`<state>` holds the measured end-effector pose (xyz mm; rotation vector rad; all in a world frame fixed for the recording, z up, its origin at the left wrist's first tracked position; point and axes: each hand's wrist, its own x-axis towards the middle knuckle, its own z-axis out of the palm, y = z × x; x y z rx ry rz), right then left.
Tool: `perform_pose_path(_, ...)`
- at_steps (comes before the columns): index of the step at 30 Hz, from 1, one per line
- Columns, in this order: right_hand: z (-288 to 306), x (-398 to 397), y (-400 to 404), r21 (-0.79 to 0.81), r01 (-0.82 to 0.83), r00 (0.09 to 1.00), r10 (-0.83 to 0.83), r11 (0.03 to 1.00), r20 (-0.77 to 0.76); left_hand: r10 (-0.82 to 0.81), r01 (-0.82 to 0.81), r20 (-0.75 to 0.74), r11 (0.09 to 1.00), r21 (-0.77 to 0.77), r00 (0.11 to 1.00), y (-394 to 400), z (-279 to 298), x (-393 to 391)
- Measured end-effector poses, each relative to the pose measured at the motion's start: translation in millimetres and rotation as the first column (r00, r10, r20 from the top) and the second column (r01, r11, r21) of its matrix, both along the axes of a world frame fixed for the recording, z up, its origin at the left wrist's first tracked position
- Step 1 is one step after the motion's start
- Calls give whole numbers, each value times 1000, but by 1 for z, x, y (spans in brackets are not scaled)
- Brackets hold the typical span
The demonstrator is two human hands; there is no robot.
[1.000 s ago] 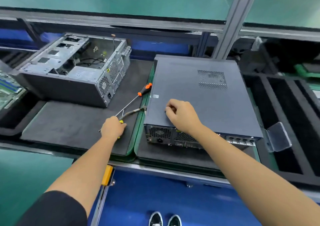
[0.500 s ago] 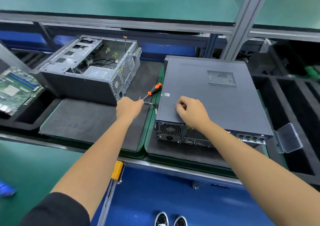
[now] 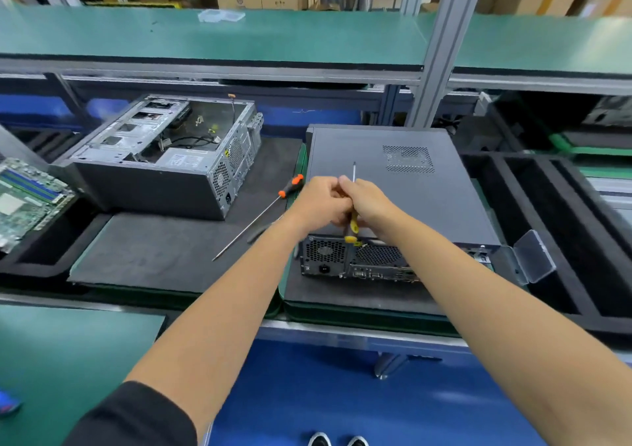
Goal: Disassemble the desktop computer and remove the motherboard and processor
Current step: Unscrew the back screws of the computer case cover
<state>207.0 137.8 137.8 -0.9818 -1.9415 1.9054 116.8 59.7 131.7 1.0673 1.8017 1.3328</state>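
Both hands, the left hand [image 3: 321, 203] and the right hand [image 3: 366, 203], are wrapped round a yellow screwdriver [image 3: 352, 220] above the computer [image 3: 393, 192]. The computer sits at the mat's [image 3: 359, 295] near edge with its lid still on, so I think nearly everything is left to do

Closed computer case [image 3: 393, 186] right of open chassis [image 3: 164, 158]; long screwdriver [image 3: 260, 213] on mat between
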Motion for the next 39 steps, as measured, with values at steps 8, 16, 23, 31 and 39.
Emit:
perform_pose_path(8, 2, 43, -5, 285, 28, 976, -88, 958, 201, -62, 67, -194, 998, 21, 979, -7, -8, 4)
perform_pose_path(16, -30, 77, -46, 161, -105, 940, 46, 981, 337, -125, 48, -560, 988, -150, 819, -30, -45, 11)
perform_pose_path(23, -55, 91, -65, 72, -107, 943, 78, 992, 322, -63, -10, -617, 993, -115, 784, -36, -62, 22)
perform_pose_path(31, -63, 95, -67, 110, -18, 960, -14, 994, 281, -10, -103, -757, 989, -102, 653, -27, -59, 26)
perform_pose_path(39, -54, 78, -60, 133, 26, 967, -59, 991, 249, -62, -122, -848, 982, -147, 527, -21, -58, 20)
